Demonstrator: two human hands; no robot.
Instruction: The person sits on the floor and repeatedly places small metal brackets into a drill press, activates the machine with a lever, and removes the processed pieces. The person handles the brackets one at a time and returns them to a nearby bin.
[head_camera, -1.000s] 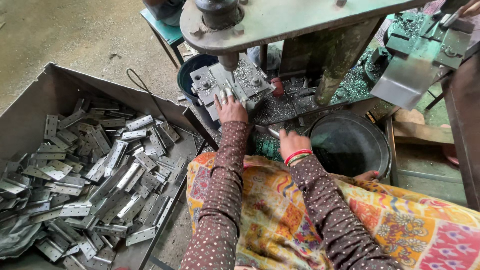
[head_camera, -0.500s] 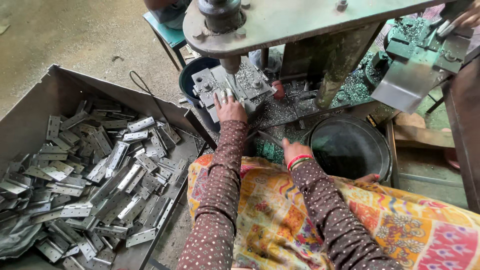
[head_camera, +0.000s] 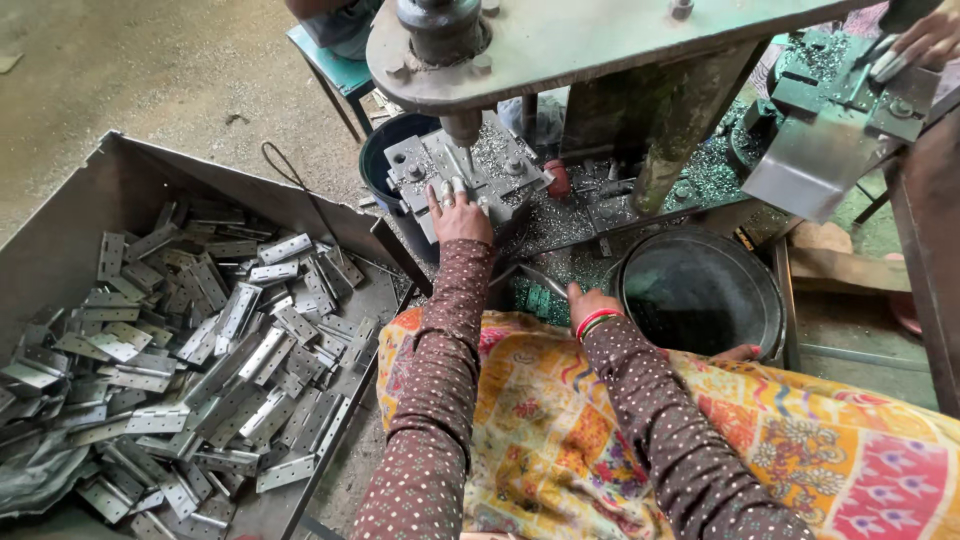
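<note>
My left hand (head_camera: 458, 212) rests on the grey metal die block (head_camera: 462, 170) of a press, fingers spread over a shiny metal piece (head_camera: 462, 165) under the punch (head_camera: 462, 128). My right hand (head_camera: 588, 300) is lower, at my lap's edge, fingers curled around a thin metal rod or lever (head_camera: 538, 278) that runs left. Whether it grips the lever firmly is hard to see. Both arms wear brown dotted sleeves; red bangles sit on my right wrist.
A large sheet-metal bin (head_camera: 120, 190) on the left holds several flat metal hinges (head_camera: 240, 350). A dark round tub (head_camera: 700, 290) stands right of my right hand. Metal shavings cover the press base. Another person's hand (head_camera: 925, 40) works a machine at top right. A patterned cloth covers my lap.
My left hand has stayed on the die block, shifting slightly. My right hand slid a little lower and right along the rod.
</note>
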